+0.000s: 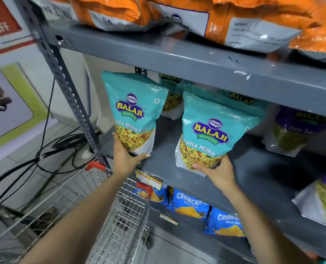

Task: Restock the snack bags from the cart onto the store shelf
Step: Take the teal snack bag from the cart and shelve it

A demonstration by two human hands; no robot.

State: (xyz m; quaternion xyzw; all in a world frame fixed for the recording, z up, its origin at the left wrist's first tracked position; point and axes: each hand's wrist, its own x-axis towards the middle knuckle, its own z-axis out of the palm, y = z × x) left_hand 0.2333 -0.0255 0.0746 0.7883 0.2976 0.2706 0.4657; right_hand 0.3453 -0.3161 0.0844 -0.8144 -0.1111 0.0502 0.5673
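Left hand (127,156): cupped under the bottom of the left teal bag (134,113), thumb curled along its lower front edge and the other digits behind it; the grip is closed on the bag.
Right hand (218,173): wrapped around the lower corner of the right teal bag (215,134), thumb lying across the front near the clear window, the rest of the hand under and behind; it grips the bag.
Left teal bag: upright, tilted a little, held at the left end of the middle shelf (225,172) just beside the rack post (67,86); whether its base touches the shelf I cannot tell.
Right teal bag: upright and leaning back, its lower edge at the front of the middle shelf, near the left bag but apart from it.
Further teal bags (171,96): standing behind and between the two held ones, deeper on the same shelf.
Purple bags (295,128): on the middle shelf to the right, well apart from the hands.
Orange bags (234,20): lying across the top shelf (177,58), overhanging its front edge.
Blue bags (190,202): on the shelf below, beneath the right forearm.
Price tag (148,180): fixed to the front lip of the middle shelf, below the left hand.
Cart (108,216): wire basket with red corners, at lower left under the left forearm, up against the rack.
Cables (49,149): black, looped on the tiled floor left of the rack.
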